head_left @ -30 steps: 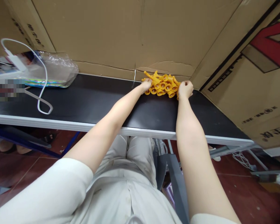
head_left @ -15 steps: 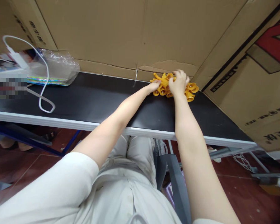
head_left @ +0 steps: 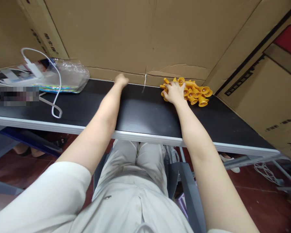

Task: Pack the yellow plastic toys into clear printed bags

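A pile of yellow-orange plastic horns with flared bell ends lies on the black tabletop, near its back edge at the right. Over the left end of this pile rests my right hand, palm down with its fingers spread, touching the horns. What lies right under the palm is hidden. My left hand is well to the left of the pile, by the back edge of the table, blurred. Its fingers are turned away from view, and I see nothing in it.
Cardboard panels wall in the back and right of the black table. To the left lie clear plastic packaging and a white cable. A grey metal edge runs along the front, with my legs below it.
My left hand has left the horns and moved left along the table's back. My right hand has shifted to the pile's left end, uncovering more horns. The view has shifted slightly.
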`<action>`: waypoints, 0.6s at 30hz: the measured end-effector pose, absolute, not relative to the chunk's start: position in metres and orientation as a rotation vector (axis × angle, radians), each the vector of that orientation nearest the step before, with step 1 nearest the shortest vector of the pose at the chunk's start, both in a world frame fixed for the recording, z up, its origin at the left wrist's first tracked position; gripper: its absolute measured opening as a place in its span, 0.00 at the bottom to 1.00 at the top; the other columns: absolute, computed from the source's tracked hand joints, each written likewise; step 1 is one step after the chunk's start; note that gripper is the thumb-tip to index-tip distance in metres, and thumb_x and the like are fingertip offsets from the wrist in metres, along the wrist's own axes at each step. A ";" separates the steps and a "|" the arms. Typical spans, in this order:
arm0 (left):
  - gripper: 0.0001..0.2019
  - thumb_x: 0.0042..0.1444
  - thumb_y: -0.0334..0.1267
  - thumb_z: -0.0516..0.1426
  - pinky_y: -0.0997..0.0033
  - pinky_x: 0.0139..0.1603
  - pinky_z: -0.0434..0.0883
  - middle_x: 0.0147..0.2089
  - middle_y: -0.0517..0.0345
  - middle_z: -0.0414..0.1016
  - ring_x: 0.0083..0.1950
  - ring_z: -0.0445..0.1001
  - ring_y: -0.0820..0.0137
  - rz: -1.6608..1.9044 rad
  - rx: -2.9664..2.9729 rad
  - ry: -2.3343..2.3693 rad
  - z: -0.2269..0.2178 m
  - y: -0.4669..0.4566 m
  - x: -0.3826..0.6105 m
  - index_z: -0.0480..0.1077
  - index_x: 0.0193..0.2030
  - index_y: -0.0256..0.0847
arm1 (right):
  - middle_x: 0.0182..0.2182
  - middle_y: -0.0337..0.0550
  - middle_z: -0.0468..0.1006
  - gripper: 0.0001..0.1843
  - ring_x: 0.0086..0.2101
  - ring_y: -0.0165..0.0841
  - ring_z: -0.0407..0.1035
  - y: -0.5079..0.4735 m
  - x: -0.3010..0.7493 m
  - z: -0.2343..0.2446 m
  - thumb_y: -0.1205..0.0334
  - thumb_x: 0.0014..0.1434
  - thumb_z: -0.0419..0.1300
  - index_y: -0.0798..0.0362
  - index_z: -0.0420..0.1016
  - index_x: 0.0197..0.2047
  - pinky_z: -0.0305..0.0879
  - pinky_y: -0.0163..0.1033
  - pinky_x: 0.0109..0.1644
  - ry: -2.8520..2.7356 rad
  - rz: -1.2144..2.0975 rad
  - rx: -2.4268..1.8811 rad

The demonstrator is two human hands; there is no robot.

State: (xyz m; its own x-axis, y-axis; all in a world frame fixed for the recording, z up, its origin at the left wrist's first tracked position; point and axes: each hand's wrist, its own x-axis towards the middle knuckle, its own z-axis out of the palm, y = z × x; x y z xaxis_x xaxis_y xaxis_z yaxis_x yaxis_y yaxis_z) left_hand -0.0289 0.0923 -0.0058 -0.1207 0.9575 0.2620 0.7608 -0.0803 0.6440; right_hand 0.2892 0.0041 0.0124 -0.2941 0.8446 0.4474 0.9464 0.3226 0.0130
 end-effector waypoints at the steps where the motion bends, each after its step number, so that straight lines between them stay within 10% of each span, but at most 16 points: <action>1: 0.36 0.64 0.54 0.56 0.31 0.73 0.60 0.74 0.31 0.69 0.77 0.61 0.33 0.989 1.729 2.119 -0.006 0.085 -0.051 0.71 0.70 0.28 | 0.64 0.67 0.75 0.27 0.67 0.64 0.62 0.003 0.287 0.013 0.56 0.70 0.52 0.55 0.77 0.66 0.44 0.80 0.70 -2.232 -0.396 -1.625; 4: 0.50 0.66 0.65 0.55 0.20 0.73 0.47 0.83 0.28 0.52 0.82 0.46 0.28 0.814 1.635 2.477 -0.003 0.049 -0.104 0.59 0.78 0.21 | 0.63 0.69 0.75 0.26 0.67 0.65 0.62 0.000 0.281 0.014 0.60 0.69 0.52 0.58 0.78 0.64 0.47 0.79 0.69 -2.189 -0.392 -1.744; 9: 0.42 0.70 0.38 0.55 0.30 0.78 0.48 0.84 0.18 0.37 0.86 0.39 0.38 0.313 1.525 2.671 0.003 -0.008 -0.145 0.42 0.81 0.15 | 0.62 0.72 0.77 0.22 0.64 0.60 0.65 -0.001 0.272 0.016 0.66 0.67 0.55 0.62 0.79 0.60 0.51 0.72 0.68 -2.119 -0.385 -1.841; 14: 0.39 0.72 0.42 0.49 0.27 0.72 0.55 0.85 0.18 0.26 0.86 0.32 0.38 0.151 1.393 2.690 0.001 -0.021 -0.164 0.44 0.82 0.20 | 0.57 0.70 0.80 0.13 0.63 0.58 0.67 0.009 0.272 0.014 0.64 0.71 0.56 0.58 0.80 0.52 0.53 0.70 0.68 -2.038 -0.338 -1.827; 18: 0.50 0.61 0.68 0.52 0.26 0.69 0.57 0.84 0.38 0.54 0.83 0.44 0.38 0.184 1.587 2.583 0.007 -0.026 -0.168 0.55 0.81 0.33 | 0.60 0.62 0.80 0.15 0.64 0.56 0.67 0.013 0.276 0.014 0.65 0.66 0.59 0.54 0.81 0.53 0.54 0.71 0.70 -1.995 -0.400 -1.961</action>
State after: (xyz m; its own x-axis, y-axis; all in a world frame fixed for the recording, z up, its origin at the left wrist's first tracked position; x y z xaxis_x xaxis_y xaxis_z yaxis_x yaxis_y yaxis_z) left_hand -0.1676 -0.0259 0.0072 -0.4504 0.8925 -0.0255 0.8799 0.4485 0.1571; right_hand 0.2762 0.0125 0.0135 -0.0109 0.9117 0.4108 0.9996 0.0212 -0.0205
